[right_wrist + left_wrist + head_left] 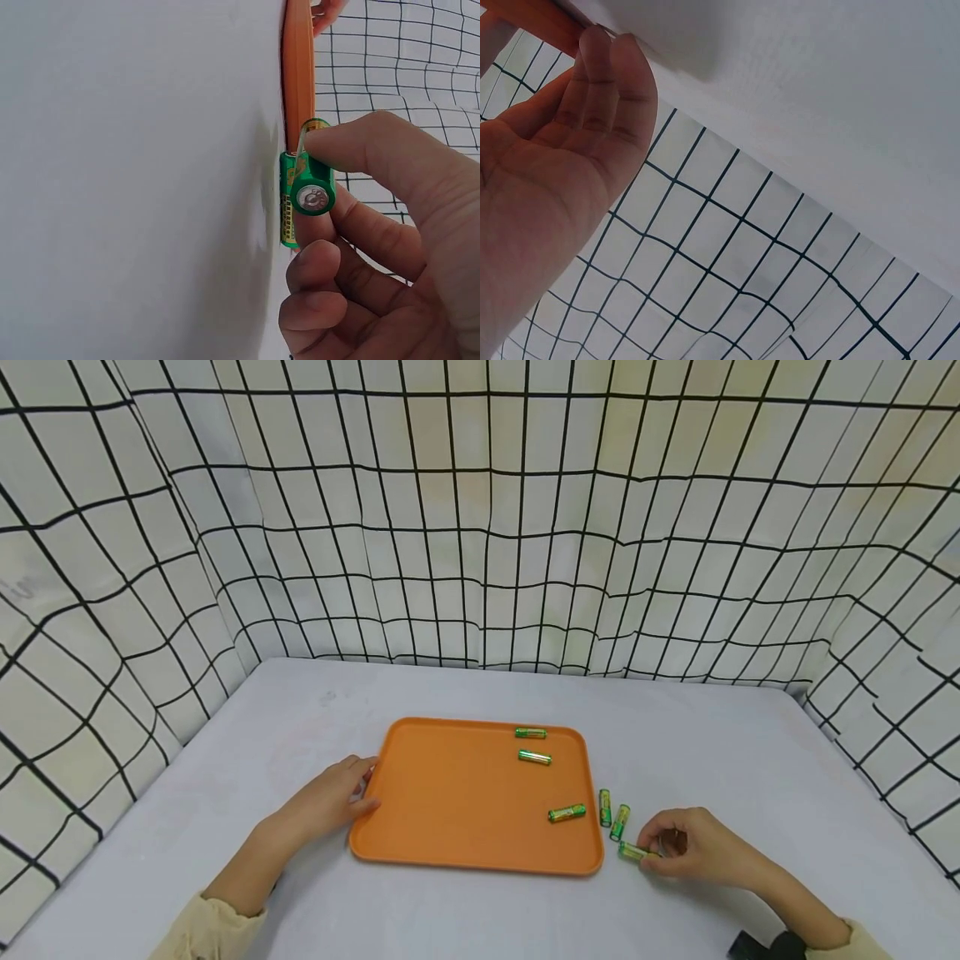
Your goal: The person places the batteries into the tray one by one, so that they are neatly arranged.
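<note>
An orange tray (450, 802) lies on the white table, its left edge gripped by my left hand (318, 802), thumb over the rim. The left wrist view shows the curled fingers (634, 90) right at the tray's edge. To the right of the tray, my right hand (705, 850) pinches a green battery (632, 851) between thumb and fingers. In the right wrist view that battery's flat silver end (313, 198) faces the camera. Two loose batteries, one beside the tray's rim (604, 808) and one slanted (620, 822), lie close by.
Three green batteries rest inside the tray: one by the far rim (530, 732), one just nearer (535, 757), and one towards the right front (566, 813). A white wall with black grid lines (487, 527) encloses the table at the back and sides.
</note>
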`<state>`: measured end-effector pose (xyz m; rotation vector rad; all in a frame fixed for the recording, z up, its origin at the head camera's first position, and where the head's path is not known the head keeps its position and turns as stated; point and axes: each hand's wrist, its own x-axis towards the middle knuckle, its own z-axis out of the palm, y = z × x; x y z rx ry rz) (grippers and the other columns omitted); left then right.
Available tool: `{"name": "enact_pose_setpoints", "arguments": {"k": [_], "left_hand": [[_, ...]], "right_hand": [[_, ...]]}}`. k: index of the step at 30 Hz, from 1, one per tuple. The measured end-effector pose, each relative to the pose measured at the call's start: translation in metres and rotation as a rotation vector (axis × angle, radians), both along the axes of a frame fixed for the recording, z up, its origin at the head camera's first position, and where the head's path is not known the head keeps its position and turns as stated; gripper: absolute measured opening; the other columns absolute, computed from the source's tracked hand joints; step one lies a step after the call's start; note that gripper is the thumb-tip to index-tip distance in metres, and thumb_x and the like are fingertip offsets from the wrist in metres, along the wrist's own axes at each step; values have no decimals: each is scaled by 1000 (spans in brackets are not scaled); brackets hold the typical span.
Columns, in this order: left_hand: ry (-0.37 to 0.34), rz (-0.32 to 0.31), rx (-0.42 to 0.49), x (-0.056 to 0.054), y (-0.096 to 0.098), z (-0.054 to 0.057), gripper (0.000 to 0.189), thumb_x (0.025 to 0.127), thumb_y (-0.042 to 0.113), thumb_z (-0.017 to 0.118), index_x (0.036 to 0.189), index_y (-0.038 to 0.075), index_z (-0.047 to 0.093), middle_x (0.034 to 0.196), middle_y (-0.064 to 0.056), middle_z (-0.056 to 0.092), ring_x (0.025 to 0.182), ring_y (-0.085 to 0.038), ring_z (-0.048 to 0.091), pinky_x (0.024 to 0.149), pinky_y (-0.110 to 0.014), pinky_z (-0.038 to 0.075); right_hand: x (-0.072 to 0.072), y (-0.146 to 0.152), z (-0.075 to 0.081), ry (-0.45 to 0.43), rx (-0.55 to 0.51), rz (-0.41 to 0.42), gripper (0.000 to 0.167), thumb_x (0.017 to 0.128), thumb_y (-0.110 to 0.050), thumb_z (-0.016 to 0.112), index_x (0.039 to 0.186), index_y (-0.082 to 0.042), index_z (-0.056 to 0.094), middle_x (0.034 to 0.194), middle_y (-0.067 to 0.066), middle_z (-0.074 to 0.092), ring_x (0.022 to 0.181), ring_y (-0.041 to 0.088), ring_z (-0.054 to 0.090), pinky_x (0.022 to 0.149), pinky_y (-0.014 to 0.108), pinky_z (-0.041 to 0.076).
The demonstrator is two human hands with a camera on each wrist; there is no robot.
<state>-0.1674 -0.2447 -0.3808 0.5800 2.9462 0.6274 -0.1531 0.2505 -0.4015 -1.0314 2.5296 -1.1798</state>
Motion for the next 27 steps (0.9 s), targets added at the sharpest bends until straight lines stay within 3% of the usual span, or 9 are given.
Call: {"name": "enact_pose_setpoints", "arguments": {"k": [13,27], "left_hand": [[5,-4,-3,1,-1,0,59,90,19,71,134,-13,47,102,-7,55,89,-19,53,80,-40,47],[-2,5,-3,1,0,2,58,90,17,71,133,-13,47,104,-9,55,90,-20,54,81,-40,47]], "right_hand": [[-3,-10,4,-4,-13,-7,12,82,-11,78,91,-11,69,73,-12,54,61,-2,45,48,21,39],[-9,-29,9,-14,-28,59,12,82,-8,76,90,-12,68,76,-10,56,63,-1,46,50,20,41]]}}
